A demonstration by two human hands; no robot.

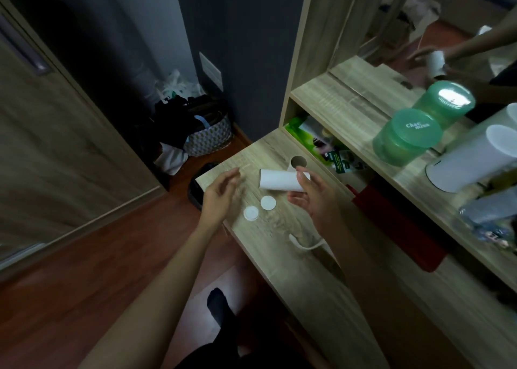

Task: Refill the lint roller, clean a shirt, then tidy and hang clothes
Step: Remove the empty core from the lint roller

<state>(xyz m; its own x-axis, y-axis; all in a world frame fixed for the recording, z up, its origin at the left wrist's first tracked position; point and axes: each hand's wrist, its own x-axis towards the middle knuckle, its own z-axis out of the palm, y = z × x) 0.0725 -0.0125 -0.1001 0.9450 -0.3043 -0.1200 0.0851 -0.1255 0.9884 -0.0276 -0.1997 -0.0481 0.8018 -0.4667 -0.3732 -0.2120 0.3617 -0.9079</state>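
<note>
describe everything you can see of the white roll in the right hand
The white roll is a plain, smooth cylinder that looks like paper, with no print visible. It is held nearly level over the wooden desk, in front of the desk's round hole. The right hand grips its right end, fingers over the top and thumb beneath. The left hand is open beside the free end and does not touch it.
</note>
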